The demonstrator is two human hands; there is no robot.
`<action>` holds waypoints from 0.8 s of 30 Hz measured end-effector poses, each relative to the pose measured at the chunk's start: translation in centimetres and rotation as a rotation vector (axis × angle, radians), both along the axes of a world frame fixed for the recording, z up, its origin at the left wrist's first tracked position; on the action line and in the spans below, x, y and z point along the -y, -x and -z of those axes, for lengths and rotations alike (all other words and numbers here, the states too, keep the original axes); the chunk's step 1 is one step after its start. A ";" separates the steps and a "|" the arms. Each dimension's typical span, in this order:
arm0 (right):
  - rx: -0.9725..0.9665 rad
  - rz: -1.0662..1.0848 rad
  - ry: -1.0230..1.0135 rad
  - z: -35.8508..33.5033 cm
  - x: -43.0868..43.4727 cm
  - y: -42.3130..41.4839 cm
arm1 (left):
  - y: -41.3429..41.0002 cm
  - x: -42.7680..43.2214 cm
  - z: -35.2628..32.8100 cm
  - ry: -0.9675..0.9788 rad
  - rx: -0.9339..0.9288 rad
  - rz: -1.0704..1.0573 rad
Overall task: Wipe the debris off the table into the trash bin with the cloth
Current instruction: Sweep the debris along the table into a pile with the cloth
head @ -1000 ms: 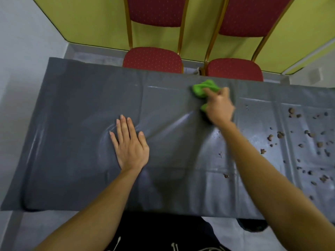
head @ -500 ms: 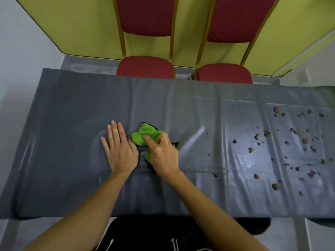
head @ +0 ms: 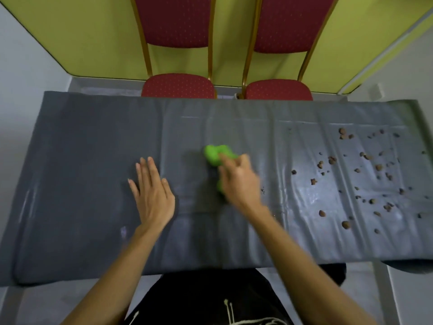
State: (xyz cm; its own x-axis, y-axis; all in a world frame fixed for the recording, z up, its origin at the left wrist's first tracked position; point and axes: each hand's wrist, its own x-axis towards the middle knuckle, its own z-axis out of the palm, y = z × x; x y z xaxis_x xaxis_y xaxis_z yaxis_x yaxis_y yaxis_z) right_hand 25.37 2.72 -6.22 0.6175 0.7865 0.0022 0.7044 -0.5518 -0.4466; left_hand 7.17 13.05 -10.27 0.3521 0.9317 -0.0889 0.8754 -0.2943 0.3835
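The right hand [head: 239,181] had swung the cloth [head: 216,156] from beside the left hand [head: 152,195] back toward the counter's [head: 82,184] middle, heading for the debris [head: 365,174] at the right end. So the left half looked clean, the right unswept, and no bin showed. The right hand gripped the bunched cloth, its long axis running far edge to near edge. The left hand lay open, flat.

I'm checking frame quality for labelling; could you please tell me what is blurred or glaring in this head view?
In the head view, the right hand and green cloth are motion-blurred; the left hand is sharper; soft glare lies on the table cover near the debris; straight edges bow, wide-angle.
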 end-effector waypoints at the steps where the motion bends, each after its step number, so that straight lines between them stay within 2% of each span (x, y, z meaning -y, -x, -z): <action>1: 0.002 -0.124 0.033 0.0 -0.1 2.9 | 0.3 1.4 -0.1 -0.019 0.001 0.027; 3: -0.034 -0.326 0.118 0.2 0.7 7.0 | 1.1 4.6 0.2 -0.031 -0.018 0.103; 6: -0.072 -0.341 0.131 0.8 2.5 6.4 | 3.0 7.5 1.4 -0.047 -0.097 0.214; 9: -0.025 -0.150 0.158 1.1 5.4 1.4 | 3.7 7.5 1.9 -0.057 -0.115 0.235; 14: -0.010 0.335 0.208 1.0 11.3 -7.9 | 3.5 8.0 1.3 -0.008 -0.073 0.209; 17: -0.015 0.383 0.206 0.2 10.5 -6.7 | 4.7 9.1 0.7 -0.015 -0.045 0.175; 20: -0.030 0.221 0.135 0.2 7.7 0.1 | 6.1 10.8 0.8 -0.013 -0.044 0.196; 24: -0.056 -0.178 0.198 0.9 6.3 11.4 | 7.2 11.8 1.6 -0.084 -0.089 0.242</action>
State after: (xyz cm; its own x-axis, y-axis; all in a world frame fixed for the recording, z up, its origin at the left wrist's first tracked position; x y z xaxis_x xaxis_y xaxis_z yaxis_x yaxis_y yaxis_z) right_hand 13.99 -3.63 -7.15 0.4641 0.8644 -0.1932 0.7754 -0.5020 -0.3831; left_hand -0.05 1.25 -11.91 0.5598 0.8268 -0.0554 0.8049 -0.5267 0.2736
